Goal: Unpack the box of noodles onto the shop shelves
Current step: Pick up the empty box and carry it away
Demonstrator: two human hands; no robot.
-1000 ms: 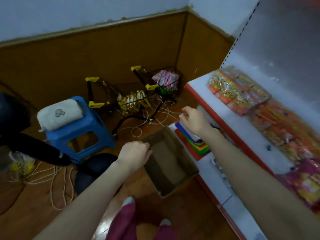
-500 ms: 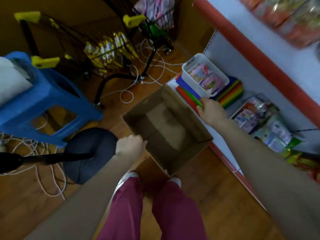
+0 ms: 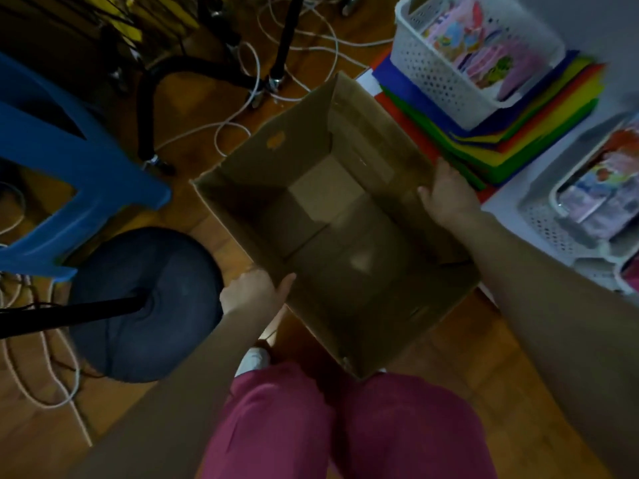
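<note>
- Holding: open brown cardboard box (image 3: 339, 216), centre of frame, between both grips; bare bottom flaps visible.
- Left-hand grip (image 3: 252, 292): closed over the box's lower-left wall, thumb inside.
- Right-hand grip (image 3: 447, 198): closed over its right wall, thumb inside.
- White perforated plastic basket (image 3: 432, 70), upper right, on stacked coloured sheets (image 3: 518, 133).
- Blue plastic stool (image 3: 52, 133), left edge.

One box (image 3: 276, 160), two hands (image 3: 252, 292) (image 3: 449, 198), two white baskets (image 3: 432, 69) (image 3: 539, 223), one blue stool (image 3: 69, 160)

Brown cardboard box (image 3: 332, 216) sits open-topped and empty on wooden floor.
</note>
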